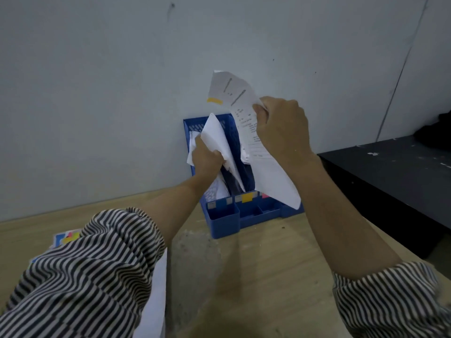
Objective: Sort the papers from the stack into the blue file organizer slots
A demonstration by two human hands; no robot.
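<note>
Pinching the yellow-tabbed sheet (246, 123), your right hand (280, 128) hangs above the blue file organizer (249, 215); left hand (207, 157) grips papers (214, 132).

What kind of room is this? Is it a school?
Probably an office or workroom corner; I can't tell if it's a school. A blue file organizer with colored tabs stands on a wooden desk against a bare wall, and both hands hold printed papers.

Dim, even indoor light with a cool grey cast, soft faint shadows on the pale wooden bench (268, 276), no glare, wide-angle bending at the edges, striped sleeves smeared by blur, compression blockiness, printed text unreadable.
</note>
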